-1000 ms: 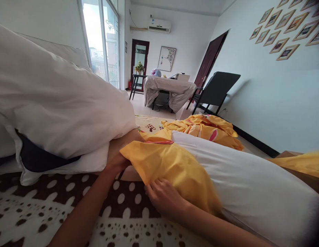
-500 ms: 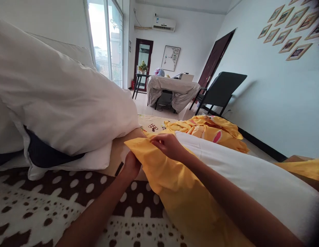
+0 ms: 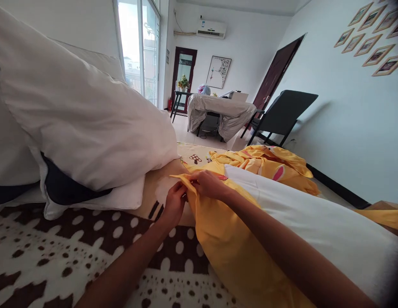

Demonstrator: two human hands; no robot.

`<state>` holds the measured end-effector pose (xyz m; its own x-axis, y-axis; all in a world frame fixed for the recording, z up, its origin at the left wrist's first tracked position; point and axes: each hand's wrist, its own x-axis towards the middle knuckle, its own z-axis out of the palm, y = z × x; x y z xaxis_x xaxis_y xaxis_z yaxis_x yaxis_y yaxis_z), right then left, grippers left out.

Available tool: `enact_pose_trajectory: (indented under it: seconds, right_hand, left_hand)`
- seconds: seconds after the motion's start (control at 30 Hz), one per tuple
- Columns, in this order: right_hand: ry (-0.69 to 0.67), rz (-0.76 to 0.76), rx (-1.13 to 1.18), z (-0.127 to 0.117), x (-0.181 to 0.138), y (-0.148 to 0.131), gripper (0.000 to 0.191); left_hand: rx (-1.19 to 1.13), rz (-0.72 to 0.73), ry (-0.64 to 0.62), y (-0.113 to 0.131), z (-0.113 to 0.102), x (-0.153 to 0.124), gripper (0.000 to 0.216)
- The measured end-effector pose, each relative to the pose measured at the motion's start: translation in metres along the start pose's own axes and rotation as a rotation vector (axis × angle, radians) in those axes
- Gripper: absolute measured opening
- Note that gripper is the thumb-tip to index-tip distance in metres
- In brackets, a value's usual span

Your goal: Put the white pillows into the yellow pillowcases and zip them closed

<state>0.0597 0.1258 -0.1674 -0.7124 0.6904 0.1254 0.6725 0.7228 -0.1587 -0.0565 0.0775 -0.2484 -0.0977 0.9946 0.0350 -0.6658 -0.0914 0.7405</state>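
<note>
Gripped the yellow pillowcase (image 3: 227, 244) at its corner hem with the left hand (image 3: 173, 204) from below and the right hand (image 3: 208, 185) from above, both pinched shut on the cloth. Lay just under and right of the hands, drawn partly over a white pillow (image 3: 314, 226). Seemed soft, light, a little slippery; best taken at the hem near a corner. Compared with half a second earlier: brought the left hand up against the right, and stretched the corner to a thin point.
</note>
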Motion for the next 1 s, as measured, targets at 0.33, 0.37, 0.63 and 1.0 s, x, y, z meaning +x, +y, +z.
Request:
enact_pose_trajectory:
  seconds: [0.33,0.37,0.63,1.0]
  right_hand:
    - [0.117,0.112,-0.156,0.017,-0.008,-0.003,0.022]
    - [0.126,0.129,-0.173,0.016,-0.008,-0.002,0.021]
    - [0.208,0.236,-0.230,0.012,-0.012,0.008,0.021]
    - [0.234,0.137,-0.177,0.025,-0.013,-0.014,0.017]
  left_hand:
    - [0.109,0.072,0.035,0.000,-0.001,0.000,0.027]
    - [0.127,0.077,0.038,-0.001,-0.001,0.000,0.027]
    - [0.428,-0.146,-0.261,0.014,-0.021,0.009,0.021]
    - [0.333,-0.084,-0.158,0.040,-0.017,0.012,0.029]
